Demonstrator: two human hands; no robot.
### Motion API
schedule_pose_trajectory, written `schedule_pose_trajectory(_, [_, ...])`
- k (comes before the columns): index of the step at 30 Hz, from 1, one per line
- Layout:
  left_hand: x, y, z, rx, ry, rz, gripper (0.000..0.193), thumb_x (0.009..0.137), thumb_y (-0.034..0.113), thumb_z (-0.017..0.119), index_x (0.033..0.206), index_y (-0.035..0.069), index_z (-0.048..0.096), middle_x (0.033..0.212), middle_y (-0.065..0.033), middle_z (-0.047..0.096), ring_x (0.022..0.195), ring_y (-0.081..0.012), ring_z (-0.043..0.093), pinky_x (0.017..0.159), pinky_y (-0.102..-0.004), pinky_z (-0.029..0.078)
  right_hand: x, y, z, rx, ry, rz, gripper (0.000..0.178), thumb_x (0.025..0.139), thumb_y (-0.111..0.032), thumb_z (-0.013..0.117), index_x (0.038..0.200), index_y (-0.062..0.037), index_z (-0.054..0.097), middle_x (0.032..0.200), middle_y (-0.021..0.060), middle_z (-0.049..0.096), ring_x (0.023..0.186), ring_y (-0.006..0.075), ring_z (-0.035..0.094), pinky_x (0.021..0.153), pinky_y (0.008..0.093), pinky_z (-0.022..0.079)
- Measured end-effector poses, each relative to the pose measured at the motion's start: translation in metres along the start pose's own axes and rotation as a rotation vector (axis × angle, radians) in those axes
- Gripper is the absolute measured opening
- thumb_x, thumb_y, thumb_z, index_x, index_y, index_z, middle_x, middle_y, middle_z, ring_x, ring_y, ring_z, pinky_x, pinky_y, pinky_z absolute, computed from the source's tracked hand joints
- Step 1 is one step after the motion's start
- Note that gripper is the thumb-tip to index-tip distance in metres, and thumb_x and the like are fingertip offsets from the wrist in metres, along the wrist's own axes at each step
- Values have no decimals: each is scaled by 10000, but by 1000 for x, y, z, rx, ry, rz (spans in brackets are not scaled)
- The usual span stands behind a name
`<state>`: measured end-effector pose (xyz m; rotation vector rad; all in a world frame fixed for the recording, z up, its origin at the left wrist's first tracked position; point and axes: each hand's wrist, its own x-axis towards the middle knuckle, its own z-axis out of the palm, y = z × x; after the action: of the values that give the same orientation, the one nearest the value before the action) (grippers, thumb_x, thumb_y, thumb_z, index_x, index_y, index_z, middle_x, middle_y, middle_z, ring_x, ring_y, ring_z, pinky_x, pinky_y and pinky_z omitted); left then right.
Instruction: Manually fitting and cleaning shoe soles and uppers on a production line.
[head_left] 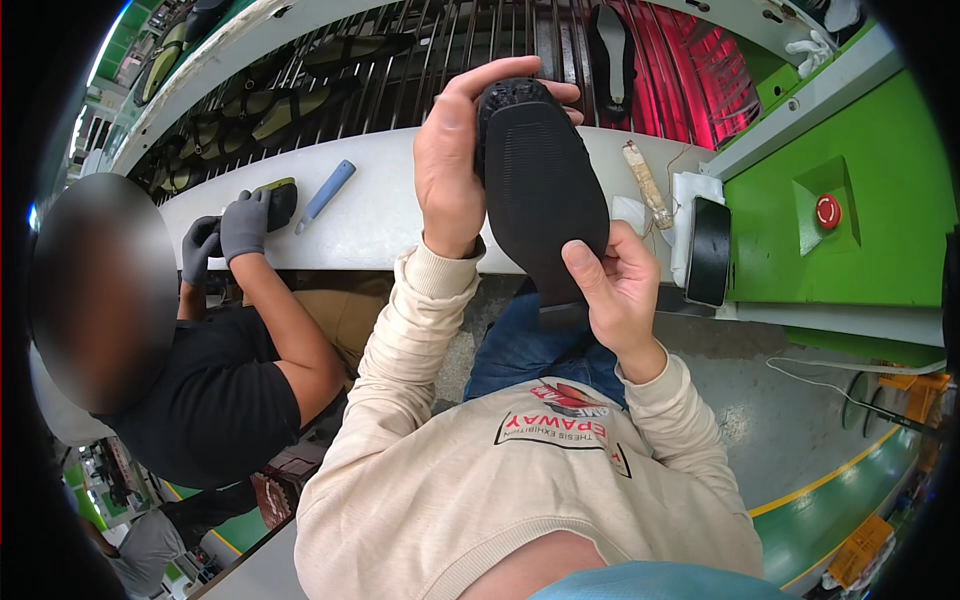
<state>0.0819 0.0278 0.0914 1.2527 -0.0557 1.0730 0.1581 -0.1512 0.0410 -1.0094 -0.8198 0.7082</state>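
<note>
A black shoe point(540, 185) is held up over the white work ledge, its dark ridged sole turned toward me. The toe end points away, and the small heel block sits nearest my body. My left hand point(450, 160) wraps round the toe end from the left, with fingers passing behind it. Lower down on the right, my right hand point(620, 285) grips the shoe near the heel, thumb pressed on the sole. The upper of the shoe is mostly hidden behind the sole.
Beyond the white ledge point(385, 215), a roller conveyor carries several shoes, one black shoe point(610, 60) under red light. A blue-handled tool point(327, 195), a phone point(708, 250) and a wrapped stick point(648, 185) lie there. A gloved co-worker point(200, 380) handles a shoe at left. A red button point(828, 211) sits right.
</note>
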Motion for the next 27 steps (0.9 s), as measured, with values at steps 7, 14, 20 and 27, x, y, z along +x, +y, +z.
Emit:
schedule_pose_trajectory(7, [-3, 9, 3, 134, -14, -56, 947, 1102, 719, 205, 1390, -101, 581, 1212, -331, 718, 1062, -392, 739, 960, -480, 605, 2, -3, 2, -8, -11, 16, 248, 1034, -191, 782, 1141, 18, 700, 1002, 27, 750, 873, 68, 657, 799, 232, 535])
schedule_pose_trajectory(14, [-4, 9, 9, 141, 22, -90, 893, 1102, 657, 228, 1392, -109, 582, 1211, -335, 718, 1062, -402, 738, 959, -485, 603, 1, 0, -2, -16, -6, -12, 243, 1038, -188, 778, 1141, 18, 699, 994, 22, 743, 866, 61, 647, 785, 225, 528])
schedule_pose_trajectory(20, [-4, 8, 7, 101, 26, -98, 913, 1095, 660, 191, 1390, -109, 585, 1214, -333, 719, 1074, -408, 737, 972, -485, 599, 1, 0, 0, 7, 15, -3, 231, 1042, -176, 771, 1141, 19, 698, 995, 17, 740, 863, 54, 639, 775, 215, 521])
schedule_pose_trajectory(27, [-5, 10, 9, 147, 38, -100, 788, 1085, 558, 303, 1389, -112, 586, 1217, -336, 719, 1084, -407, 740, 974, -481, 603, 2, 1, -1, 10, 1, 1, 229, 1040, -171, 772, 1146, 20, 699, 1010, 23, 745, 872, 57, 644, 786, 221, 527])
